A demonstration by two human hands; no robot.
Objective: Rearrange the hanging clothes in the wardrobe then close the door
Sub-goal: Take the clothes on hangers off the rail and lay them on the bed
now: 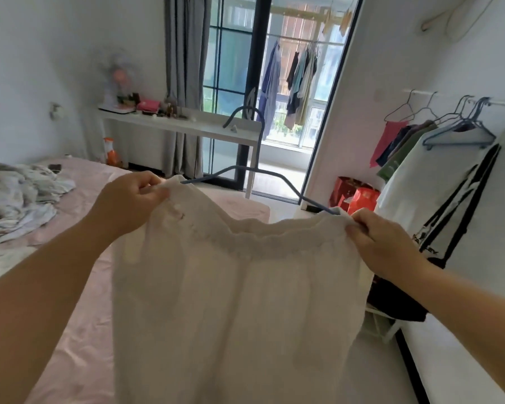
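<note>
A white garment with an elastic waistband (239,287) is spread out in front of me on a blue hanger (263,170), whose hook points up. My left hand (129,199) pinches the waistband's left end over the hanger's arm. My right hand (382,243) pinches the right end the same way. On the right wall a white rail (455,96) carries several hangers with clothes: a red piece (387,138), dark and green pieces, and a white shirt with black straps (438,182). No wardrobe door is in view.
A bed with a pink sheet (79,287) lies at left, with a heap of pale laundry (15,196) on it. A white desk (181,126) stands at the back beside grey curtains and a glass balcony door. Red bags (359,196) sit on the floor.
</note>
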